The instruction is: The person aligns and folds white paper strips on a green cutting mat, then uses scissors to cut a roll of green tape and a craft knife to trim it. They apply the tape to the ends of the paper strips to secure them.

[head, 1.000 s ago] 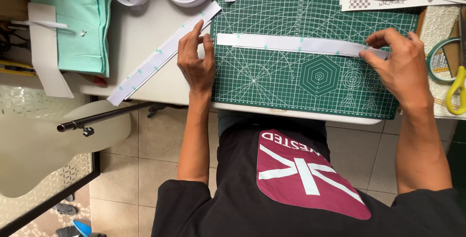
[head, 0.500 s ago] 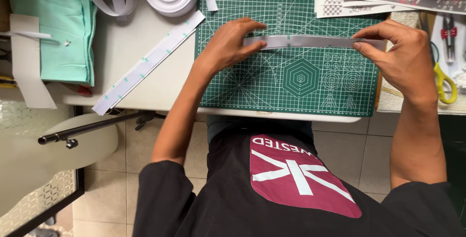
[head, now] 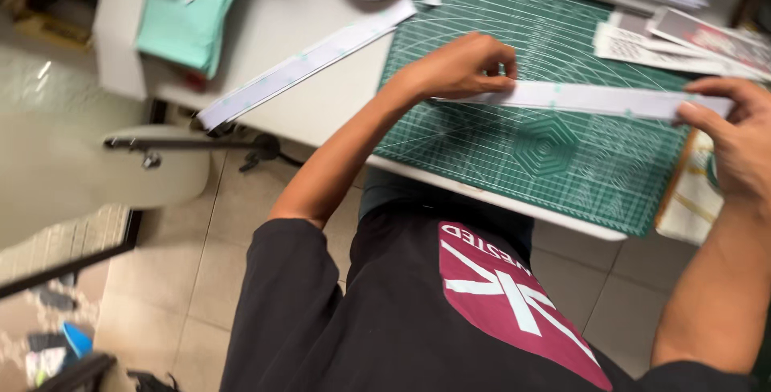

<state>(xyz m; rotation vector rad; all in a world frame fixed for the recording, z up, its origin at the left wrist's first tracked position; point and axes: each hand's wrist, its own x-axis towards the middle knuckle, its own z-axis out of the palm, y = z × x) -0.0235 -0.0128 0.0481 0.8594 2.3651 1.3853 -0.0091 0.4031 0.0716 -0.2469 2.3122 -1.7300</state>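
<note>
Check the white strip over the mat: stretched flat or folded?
Stretched flat: the strip runs straight between left hand and right hand, one at each end.

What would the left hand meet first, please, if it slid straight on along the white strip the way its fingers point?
The left hand points along the white strip toward the right hand, which pinches the far end; it would probably meet that first, with nothing else visible between.
</note>
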